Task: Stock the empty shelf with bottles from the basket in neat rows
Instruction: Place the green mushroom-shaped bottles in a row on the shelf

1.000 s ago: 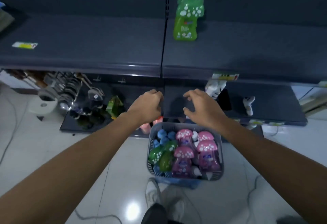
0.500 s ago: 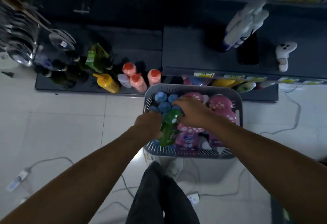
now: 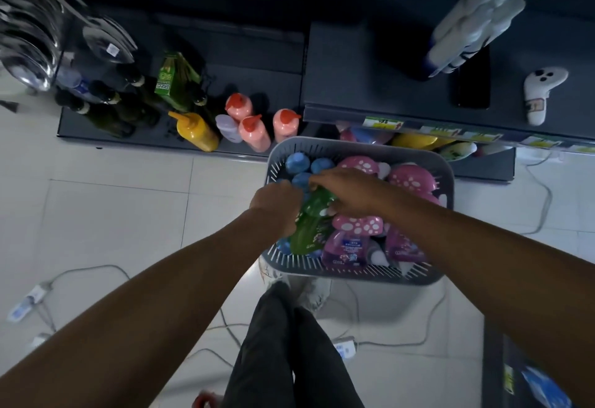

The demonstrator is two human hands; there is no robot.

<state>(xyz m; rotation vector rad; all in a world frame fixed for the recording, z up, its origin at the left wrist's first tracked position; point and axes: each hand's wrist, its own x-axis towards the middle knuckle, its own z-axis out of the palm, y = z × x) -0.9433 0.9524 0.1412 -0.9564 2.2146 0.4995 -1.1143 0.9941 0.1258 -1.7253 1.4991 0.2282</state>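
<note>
White floor tiles (image 3: 112,214) run below dark shelving (image 3: 370,79), with the laden grey basket (image 3: 354,270) in front. Inside it the right grip (image 3: 351,193) clasps the green bottle (image 3: 304,233) at its cap end. The left grip (image 3: 277,206) curls against the bottle's side, fingers hidden, so I cannot tell its hold.

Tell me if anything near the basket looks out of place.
A white game controller and a black phone lie on the dark shelf beyond the basket, unlike the white bottles beside them. Cables and a power strip trail across the floor. Left hand and right hand hold a green bottle.
</note>
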